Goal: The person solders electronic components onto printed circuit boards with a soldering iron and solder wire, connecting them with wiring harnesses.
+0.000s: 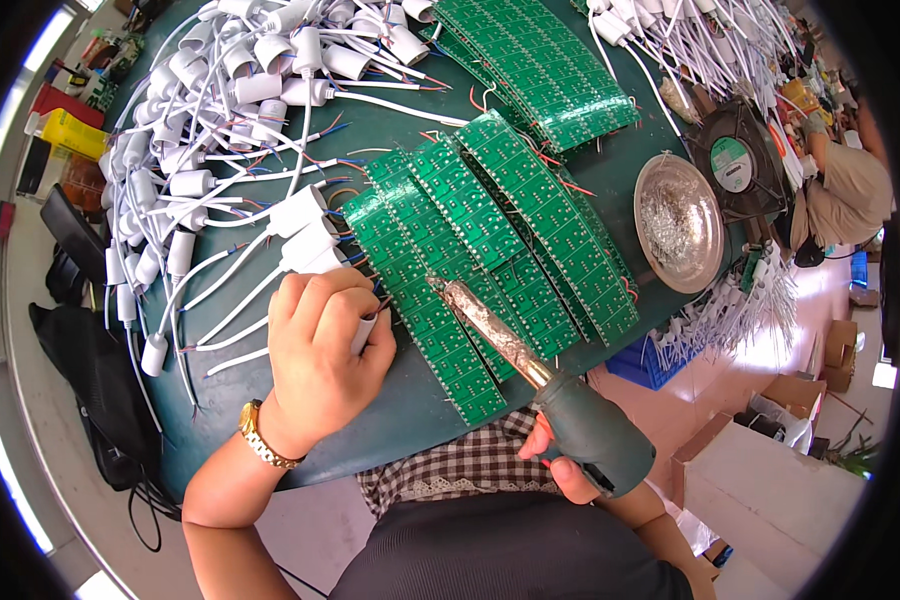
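Head view: I see left hand (320, 350), grip clamped on white lamp socket (365, 330), pressing it at left edge of green circuit board strips (470, 250) fanned across dark green table (390, 400). Right hand (570, 470), grip wrapped round green handle of soldering iron (530, 365); tip over boards, just right of socket. Socket pile (230, 90) behind left hand. Metal dish (680, 222) and fan (740, 160) at right.
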`<action>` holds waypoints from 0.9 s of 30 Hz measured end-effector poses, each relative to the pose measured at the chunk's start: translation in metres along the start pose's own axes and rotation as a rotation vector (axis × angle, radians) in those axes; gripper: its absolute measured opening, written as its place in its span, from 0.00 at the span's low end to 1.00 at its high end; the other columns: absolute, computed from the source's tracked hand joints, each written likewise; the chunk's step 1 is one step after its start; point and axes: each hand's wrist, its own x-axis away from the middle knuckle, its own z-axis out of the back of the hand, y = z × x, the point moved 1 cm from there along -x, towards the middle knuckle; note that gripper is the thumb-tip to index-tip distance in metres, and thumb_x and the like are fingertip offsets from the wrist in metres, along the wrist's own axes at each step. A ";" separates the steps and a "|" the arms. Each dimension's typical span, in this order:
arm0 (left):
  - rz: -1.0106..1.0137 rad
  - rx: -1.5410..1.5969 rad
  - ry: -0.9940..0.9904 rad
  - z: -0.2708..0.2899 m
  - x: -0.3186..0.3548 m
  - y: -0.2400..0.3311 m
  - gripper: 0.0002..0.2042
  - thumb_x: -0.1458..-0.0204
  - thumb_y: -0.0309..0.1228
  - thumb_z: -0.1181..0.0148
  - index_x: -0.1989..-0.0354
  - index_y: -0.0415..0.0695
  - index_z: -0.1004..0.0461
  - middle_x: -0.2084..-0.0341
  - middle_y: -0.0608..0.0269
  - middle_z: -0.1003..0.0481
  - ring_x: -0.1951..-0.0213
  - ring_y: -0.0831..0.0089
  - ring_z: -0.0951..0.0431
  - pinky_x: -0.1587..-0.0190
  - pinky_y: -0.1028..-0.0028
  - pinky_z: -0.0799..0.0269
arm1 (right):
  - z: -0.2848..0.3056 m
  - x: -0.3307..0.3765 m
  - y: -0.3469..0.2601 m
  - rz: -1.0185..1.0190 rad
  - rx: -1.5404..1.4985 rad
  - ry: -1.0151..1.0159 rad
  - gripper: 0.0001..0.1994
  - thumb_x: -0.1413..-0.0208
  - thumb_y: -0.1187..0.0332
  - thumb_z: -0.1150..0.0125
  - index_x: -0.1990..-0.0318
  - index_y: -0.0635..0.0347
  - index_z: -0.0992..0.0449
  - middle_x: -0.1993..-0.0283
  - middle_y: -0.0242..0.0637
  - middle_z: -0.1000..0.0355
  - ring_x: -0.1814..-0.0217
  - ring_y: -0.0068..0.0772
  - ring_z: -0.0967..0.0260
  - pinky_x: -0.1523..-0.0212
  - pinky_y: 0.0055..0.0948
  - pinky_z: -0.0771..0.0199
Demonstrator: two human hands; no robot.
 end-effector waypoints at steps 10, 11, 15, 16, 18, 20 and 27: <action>-0.041 0.059 -0.020 0.000 0.000 -0.001 0.13 0.67 0.15 0.35 0.72 0.44 0.28 0.68 0.63 0.25 0.68 0.62 0.30 0.63 0.67 0.34 | 0.003 -0.001 0.002 0.045 0.147 -0.086 0.21 0.45 0.62 0.43 0.51 0.71 0.32 0.62 0.40 0.31 0.66 0.32 0.28 0.64 0.31 0.24; -0.041 0.048 -0.025 0.000 -0.001 -0.001 0.14 0.68 0.15 0.36 0.72 0.44 0.29 0.68 0.64 0.26 0.68 0.63 0.31 0.63 0.67 0.34 | 0.002 0.001 0.004 0.048 0.247 -0.091 0.20 0.43 0.62 0.44 0.51 0.72 0.32 0.62 0.40 0.30 0.66 0.32 0.28 0.64 0.31 0.24; -0.043 0.017 -0.038 -0.002 -0.001 0.000 0.15 0.70 0.15 0.36 0.73 0.44 0.29 0.68 0.65 0.26 0.68 0.63 0.31 0.63 0.67 0.34 | 0.003 0.000 0.002 0.204 0.424 -0.043 0.19 0.41 0.62 0.48 0.51 0.73 0.31 0.64 0.39 0.28 0.68 0.31 0.28 0.65 0.31 0.25; -0.042 0.018 -0.039 -0.002 -0.001 0.001 0.15 0.70 0.15 0.36 0.73 0.44 0.29 0.68 0.65 0.26 0.68 0.63 0.31 0.63 0.67 0.34 | 0.004 0.000 0.004 0.229 0.481 -0.080 0.18 0.40 0.62 0.49 0.52 0.72 0.29 0.66 0.39 0.27 0.69 0.31 0.28 0.65 0.30 0.25; -0.039 0.022 -0.050 -0.001 -0.001 0.001 0.15 0.71 0.15 0.36 0.73 0.44 0.29 0.68 0.65 0.26 0.68 0.63 0.31 0.63 0.67 0.34 | 0.002 0.003 0.012 0.251 0.538 -0.117 0.18 0.39 0.62 0.49 0.53 0.71 0.28 0.67 0.39 0.26 0.70 0.31 0.28 0.66 0.29 0.26; -0.041 0.019 -0.048 -0.002 -0.002 0.000 0.15 0.71 0.15 0.36 0.73 0.44 0.29 0.68 0.65 0.26 0.68 0.63 0.30 0.63 0.67 0.34 | -0.007 0.006 0.021 0.148 0.407 -0.003 0.21 0.63 0.67 0.29 0.57 0.58 0.23 0.63 0.37 0.28 0.74 0.36 0.28 0.79 0.30 0.30; -0.048 0.005 -0.035 -0.002 -0.001 0.000 0.14 0.72 0.15 0.35 0.74 0.43 0.29 0.67 0.64 0.25 0.67 0.63 0.30 0.63 0.67 0.34 | -0.002 -0.012 0.001 0.333 0.612 -0.012 0.17 0.55 0.66 0.33 0.56 0.62 0.23 0.62 0.37 0.28 0.75 0.32 0.28 0.80 0.28 0.31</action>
